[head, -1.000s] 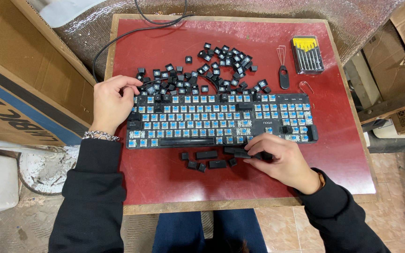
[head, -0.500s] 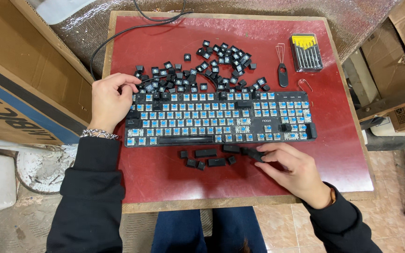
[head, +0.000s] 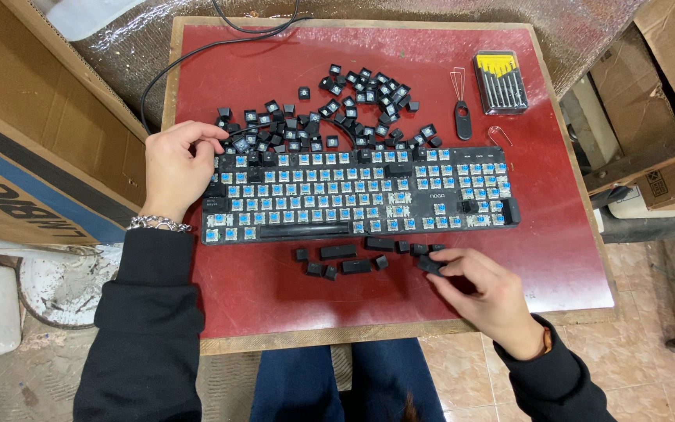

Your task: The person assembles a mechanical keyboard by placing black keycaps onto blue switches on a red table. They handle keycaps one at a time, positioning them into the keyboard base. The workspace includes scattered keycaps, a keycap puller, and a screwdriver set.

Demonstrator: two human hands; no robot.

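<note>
I see the keyboard [head: 361, 195] lying across the middle of the red desk [head: 572, 266], nearly edge to edge. Behind it, a heap of loose keycaps [head: 337, 113] fills the far middle. The screwdriver set [head: 501, 82] and keycap puller [head: 462, 113] crowd the far right corner. A row of keycaps [head: 353, 258] sits just before the keyboard. Bare red surface lies along the near edge and near left corner. Cardboard boxes [head: 33, 156] wall the left side.

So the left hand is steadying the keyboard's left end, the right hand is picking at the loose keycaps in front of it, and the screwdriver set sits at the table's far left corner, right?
Not quite: the head view shows the screwdriver set at the table's far right corner. The left hand does hold the keyboard's left end, and the right hand is at the loose keycaps.
</note>
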